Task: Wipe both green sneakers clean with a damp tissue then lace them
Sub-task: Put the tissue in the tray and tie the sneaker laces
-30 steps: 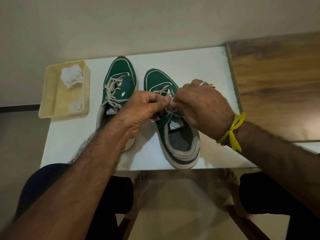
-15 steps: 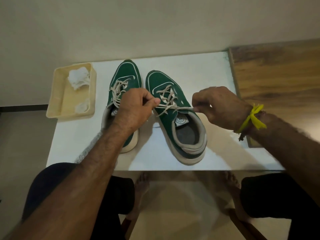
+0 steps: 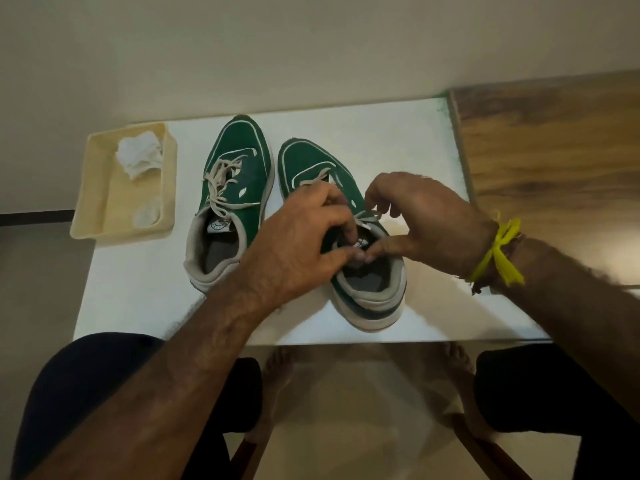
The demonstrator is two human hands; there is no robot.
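Both hands meet over the tongue of the right sneaker [image 3: 349, 244] on the counter [image 3: 398, 140], left hand [image 3: 298, 251] and right hand [image 3: 429, 223] each pinching the lace [image 3: 369, 218], heel pointing toward him.

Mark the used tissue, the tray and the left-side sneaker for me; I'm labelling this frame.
used tissue [image 3: 140, 158], head view, middle of the crumpled wad.
tray [image 3: 89, 188], head view, its left wall.
left-side sneaker [image 3: 239, 140], head view, green toe panel.
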